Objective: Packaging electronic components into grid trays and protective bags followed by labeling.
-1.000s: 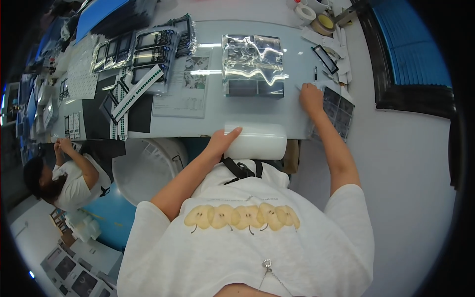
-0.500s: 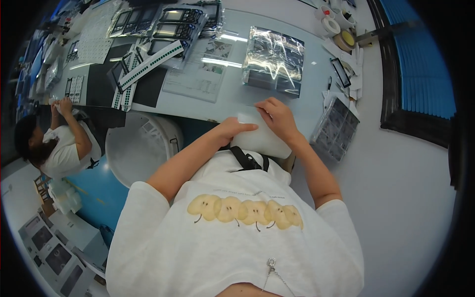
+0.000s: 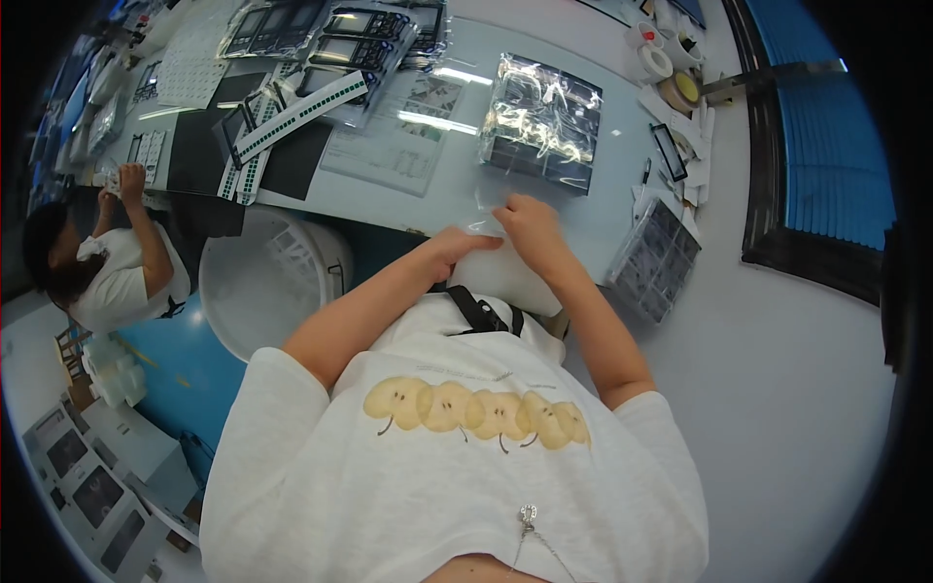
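Observation:
My left hand (image 3: 455, 249) and my right hand (image 3: 530, 231) are close together at the front edge of the table. Between them shows a small, shiny piece of clear plastic film (image 3: 482, 222). Its lower part is hidden by my fingers. My left thumb points toward the right hand, which is closed with its fingers curled. Below both hands, something plain white (image 3: 510, 282) rests at my lap; its kind is unclear. Just beyond the hands, a plastic-covered dark tray with compartments (image 3: 544, 121) lies on the table.
Another divided tray (image 3: 656, 260) leans at the table's right edge. Framed panels in clear bags (image 3: 355, 49) and white strips with green squares (image 3: 301, 121) lie at the back left. A large white bin (image 3: 267, 282) stands below. Another person (image 3: 112, 253) works at far left.
My right hand has turned and closed more, with its knuckles upward. The film between my hands now shows smaller and more crumpled. The view has shifted slightly.

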The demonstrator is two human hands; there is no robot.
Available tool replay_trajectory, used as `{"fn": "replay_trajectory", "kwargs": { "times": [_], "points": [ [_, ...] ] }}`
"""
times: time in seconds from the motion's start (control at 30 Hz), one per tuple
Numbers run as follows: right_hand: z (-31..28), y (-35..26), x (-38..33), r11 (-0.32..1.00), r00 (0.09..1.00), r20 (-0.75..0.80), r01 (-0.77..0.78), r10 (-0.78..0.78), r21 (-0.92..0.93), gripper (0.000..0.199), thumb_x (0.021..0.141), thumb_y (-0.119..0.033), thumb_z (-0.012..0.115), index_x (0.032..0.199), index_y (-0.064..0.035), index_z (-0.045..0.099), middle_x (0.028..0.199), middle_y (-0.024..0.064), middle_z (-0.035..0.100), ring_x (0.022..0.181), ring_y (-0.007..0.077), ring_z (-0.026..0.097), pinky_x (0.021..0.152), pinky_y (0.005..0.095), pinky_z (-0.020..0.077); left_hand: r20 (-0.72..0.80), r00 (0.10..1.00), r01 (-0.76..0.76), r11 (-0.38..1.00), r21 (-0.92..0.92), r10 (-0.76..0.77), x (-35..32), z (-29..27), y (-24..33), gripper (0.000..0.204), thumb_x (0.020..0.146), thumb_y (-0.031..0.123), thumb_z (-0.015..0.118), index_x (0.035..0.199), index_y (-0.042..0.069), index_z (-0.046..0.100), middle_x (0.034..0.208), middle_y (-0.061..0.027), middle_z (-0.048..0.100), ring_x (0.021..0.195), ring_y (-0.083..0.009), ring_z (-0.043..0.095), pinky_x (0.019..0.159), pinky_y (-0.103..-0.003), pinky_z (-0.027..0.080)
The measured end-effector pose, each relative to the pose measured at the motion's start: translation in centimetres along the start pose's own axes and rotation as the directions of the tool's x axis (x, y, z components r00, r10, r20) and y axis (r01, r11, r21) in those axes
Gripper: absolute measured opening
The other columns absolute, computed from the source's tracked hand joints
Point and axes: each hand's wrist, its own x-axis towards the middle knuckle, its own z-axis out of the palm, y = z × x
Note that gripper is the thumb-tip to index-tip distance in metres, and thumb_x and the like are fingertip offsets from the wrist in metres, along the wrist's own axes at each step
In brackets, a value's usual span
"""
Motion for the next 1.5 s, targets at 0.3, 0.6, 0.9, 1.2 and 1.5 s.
{"fn": "replay_trajectory", "kwargs": {
  "times": [0.3, 0.6, 0.9, 1.2, 1.5],
  "points": [
    [-4.7, 9.9, -7.5, 0.963, 0.968, -0.089, -0.244, 0.235, -0.113, 0.012, 0.079, -0.007, 0.063, 0.090, -0.0023, 0.064, 0.086, 0.0127, 0.062, 0.079, 0.0329, 0.060, 0.067, 0.0400, 0.0491, 0.018, 0.988, 0.153, 0.988, -0.016, -0.153, -0.1, -0.9, -0.2, 0.046, 0.083, 0.016, 0.070, 0.119, -0.008, 0.054, 0.114, -0.0186, 0.061, 0.099, -0.0264, 0.063, 0.085, -0.037, 0.054],
    [-2.3, 2.1, 1.9, 0.862, 0.987, 0.087, -0.158, 0.132, 0.482, 0.014, 0.086, -0.015, 0.061, 0.093, -0.0034, 0.064, 0.087, 0.0139, 0.065, 0.076, 0.0315, 0.062, 0.070, 0.0387, 0.0491, 0.051, 0.989, 0.142, 0.985, -0.094, -0.138, -0.4, -0.3, -0.5, 0.042, 0.079, 0.013, 0.073, 0.113, -0.006, 0.058, 0.105, -0.0160, 0.064, 0.087, -0.0248, 0.066, 0.074, -0.036, 0.056],
    [-1.4, 8.2, -4.8, 0.604, 0.626, 0.021, -0.761, 0.780, 0.238, 0.052, 0.088, -0.050, 0.057, 0.089, 0.0013, 0.060, 0.079, 0.0134, 0.065, 0.071, 0.0247, 0.062, 0.064, 0.0352, 0.0475, -0.225, 0.973, 0.223, 0.506, 0.833, -0.059, -1.7, -0.2, 3.7, 0.077, 0.081, 0.065, 0.055, 0.107, -0.007, 0.060, 0.090, -0.0169, 0.066, 0.084, -0.0278, 0.066, 0.066, -0.037, 0.051],
    [0.8, 8.5, -6.3, 0.065, 0.640, 0.345, -0.527, 0.687, 0.848, 0.031, 0.084, -0.037, 0.070, 0.081, -0.0068, 0.063, 0.074, 0.0014, 0.063, 0.066, 0.0065, 0.055, 0.060, 0.0193, 0.0419, -0.147, 0.925, -0.292, 0.904, 0.312, 0.350, 3.8, -1.9, 4.3, 0.038, 0.085, 0.039, 0.068, 0.086, 0.001, 0.063, 0.080, -0.0064, 0.065, 0.080, -0.0130, 0.062, 0.070, -0.025, 0.046],
    [-6.4, 6.4, -5.7, 0.034, 0.667, 0.262, -0.396, 0.697, 0.917, 0.021, 0.088, -0.025, 0.067, 0.085, -0.0046, 0.066, 0.071, 0.0013, 0.063, 0.063, 0.0054, 0.054, 0.060, 0.0187, 0.0422, -0.027, 0.884, -0.441, 0.851, 0.284, 0.467, -1.1, 1.6, 8.8, 0.022, 0.086, 0.025, 0.069, 0.082, 0.004, 0.064, 0.077, -0.0045, 0.067, 0.069, -0.0053, 0.057, 0.067, -0.020, 0.043]
  ]
}}
